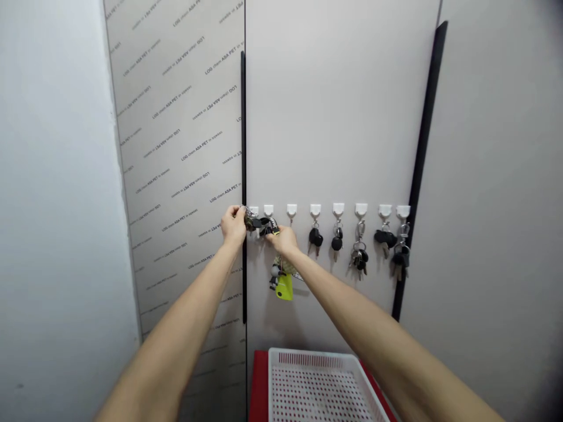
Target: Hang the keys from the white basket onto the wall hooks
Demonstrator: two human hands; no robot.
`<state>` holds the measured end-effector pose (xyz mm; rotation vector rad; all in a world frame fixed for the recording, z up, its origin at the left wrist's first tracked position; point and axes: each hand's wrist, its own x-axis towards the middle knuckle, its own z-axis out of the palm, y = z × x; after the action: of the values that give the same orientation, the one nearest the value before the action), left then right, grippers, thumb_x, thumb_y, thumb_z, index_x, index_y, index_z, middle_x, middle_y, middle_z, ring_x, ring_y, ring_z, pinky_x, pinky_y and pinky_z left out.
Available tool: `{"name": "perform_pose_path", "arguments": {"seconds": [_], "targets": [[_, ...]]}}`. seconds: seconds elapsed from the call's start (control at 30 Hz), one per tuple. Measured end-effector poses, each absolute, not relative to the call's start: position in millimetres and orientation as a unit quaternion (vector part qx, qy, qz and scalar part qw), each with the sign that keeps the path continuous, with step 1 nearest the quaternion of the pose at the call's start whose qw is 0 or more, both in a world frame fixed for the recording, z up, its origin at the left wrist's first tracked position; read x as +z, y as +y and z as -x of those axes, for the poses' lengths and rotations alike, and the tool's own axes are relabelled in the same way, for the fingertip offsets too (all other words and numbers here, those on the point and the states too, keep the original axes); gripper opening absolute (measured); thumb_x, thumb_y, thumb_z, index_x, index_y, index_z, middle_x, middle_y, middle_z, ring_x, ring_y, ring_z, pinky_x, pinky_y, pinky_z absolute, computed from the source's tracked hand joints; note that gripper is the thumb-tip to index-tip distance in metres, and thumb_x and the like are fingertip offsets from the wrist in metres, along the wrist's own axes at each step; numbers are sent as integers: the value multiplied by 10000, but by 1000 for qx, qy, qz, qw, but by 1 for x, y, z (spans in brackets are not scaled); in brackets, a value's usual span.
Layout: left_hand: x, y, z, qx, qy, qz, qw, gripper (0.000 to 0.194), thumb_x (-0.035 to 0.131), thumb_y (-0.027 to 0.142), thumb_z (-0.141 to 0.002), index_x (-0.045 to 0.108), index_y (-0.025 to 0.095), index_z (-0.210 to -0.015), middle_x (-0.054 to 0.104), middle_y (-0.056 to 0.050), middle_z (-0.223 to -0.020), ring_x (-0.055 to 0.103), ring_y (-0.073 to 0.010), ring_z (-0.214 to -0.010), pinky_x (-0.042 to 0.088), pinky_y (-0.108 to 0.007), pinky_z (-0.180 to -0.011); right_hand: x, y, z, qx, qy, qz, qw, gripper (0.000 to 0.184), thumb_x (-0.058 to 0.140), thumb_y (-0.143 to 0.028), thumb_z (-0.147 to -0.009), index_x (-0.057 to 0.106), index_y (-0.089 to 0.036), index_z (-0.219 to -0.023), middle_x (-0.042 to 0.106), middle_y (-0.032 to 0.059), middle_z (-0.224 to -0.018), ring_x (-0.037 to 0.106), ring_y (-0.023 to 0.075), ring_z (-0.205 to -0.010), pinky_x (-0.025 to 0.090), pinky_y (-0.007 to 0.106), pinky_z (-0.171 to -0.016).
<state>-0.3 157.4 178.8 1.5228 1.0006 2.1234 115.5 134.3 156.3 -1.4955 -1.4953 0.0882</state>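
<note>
My left hand (234,225) is closed in a pinch on a bunch of keys (250,221) at the left end of a row of white hooks. Close by on the right, my right hand (285,240) has its fingers closed on a dark keychain strap (273,226). Between the two hands, black key heads (264,223) show in front of the panel. Under my right hand dangle a yellow-green tag (284,287) and a small grey figure charm (275,275). My fingers hide how the keys and strap connect to the hooks.
Farther right, several key sets (359,258) hang from white hooks (338,208) on a pale cabinet door (334,117). Long black handles (431,111) flank it. Below, a white perforated basket (312,357) rests on a red surface (259,387). A pale wall (57,176) stands left.
</note>
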Motion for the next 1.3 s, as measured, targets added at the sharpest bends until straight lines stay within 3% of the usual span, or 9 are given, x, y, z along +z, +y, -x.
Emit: {"name": "perform_pose_path", "arguments": {"seconds": [0.13, 0.27, 0.37, 0.47, 0.57, 0.67, 0.83, 1.07, 1.3], "targets": [[199, 162, 3, 706, 385, -573, 157, 143, 418, 273, -598, 490, 159, -550, 483, 31, -510, 419, -70, -482, 326, -175, -494, 170, 136, -114, -18, -617, 604, 504, 187, 430, -227, -564, 547, -129, -670, 534, 35, -574, 470, 117, -523, 341, 203, -477], [215, 165, 14, 538, 493, -677, 96, 91, 511, 150, -483, 474, 156, -400, 400, 31, -372, 401, -90, -445, 299, -203, -482, 197, 132, -113, -39, -640, 594, 486, 179, 447, -242, -541, 547, -128, -634, 515, 23, -549, 450, 102, -509, 318, 184, -453], [219, 165, 22, 557, 493, -664, 78, 83, 501, 160, -497, 481, 158, -417, 401, 31, -375, 403, -93, -456, 308, -208, -500, 202, 120, -117, -19, -680, 588, 438, 158, 455, -240, -522, 541, -125, -588, 472, 3, -488, 409, 81, -456, 290, 173, -416], [217, 157, 28, 665, 409, -606, 150, 74, 459, 216, -557, 498, 156, -537, 457, 32, -470, 414, -76, -469, 333, -199, -509, 184, 99, -130, 9, -724, 573, 384, 140, 446, -222, -516, 531, -121, -561, 416, -22, -440, 354, 58, -418, 263, 163, -392], [206, 139, 31, 678, 317, -601, 282, 95, 451, 239, -575, 473, 148, -594, 465, 34, -535, 421, -60, -470, 348, -190, -492, 147, 74, -151, 80, -757, 565, 319, 156, 438, -222, -523, 532, -116, -587, 372, -40, -431, 302, 42, -399, 234, 155, -368], [177, 115, 26, 612, 298, -630, 374, 109, 474, 245, -563, 450, 142, -591, 447, 37, -544, 414, -55, -479, 342, -180, -486, 105, 52, -173, 157, -768, 563, 260, 185, 434, -240, -541, 535, -112, -627, 372, -44, -453, 293, 38, -406, 234, 149, -369], [86, 79, -4, 476, 345, -693, 417, 118, 449, 255, -590, 443, 137, -586, 401, 44, -526, 362, -54, -491, 299, -169, -485, 40, 29, -203, 192, -750, 608, 178, 202, 426, -224, -540, 550, -105, -646, 416, -33, -486, 324, 43, -434, 249, 144, -384], [-31, 52, -52, 274, 383, -783, 406, 100, 384, 197, -594, 446, 131, -551, 400, 38, -522, 365, -76, -541, 290, -187, -524, -13, 7, -221, 57, -738, 671, 38, 277, 409, -175, -504, 590, -144, -711, 592, 70, -651, 518, 162, -574, 335, 217, -470], [-64, 58, -60, 170, 386, -822, 383, 126, 380, 101, -537, 479, 128, -610, 472, 22, -574, 420, -93, -578, 321, -194, -537, -28, 2, -227, 81, -762, 642, 12, 281, 496, -222, -490, 597, -141, -739, 606, 109, -710, 540, 223, -659, 382, 275, -548]]}}
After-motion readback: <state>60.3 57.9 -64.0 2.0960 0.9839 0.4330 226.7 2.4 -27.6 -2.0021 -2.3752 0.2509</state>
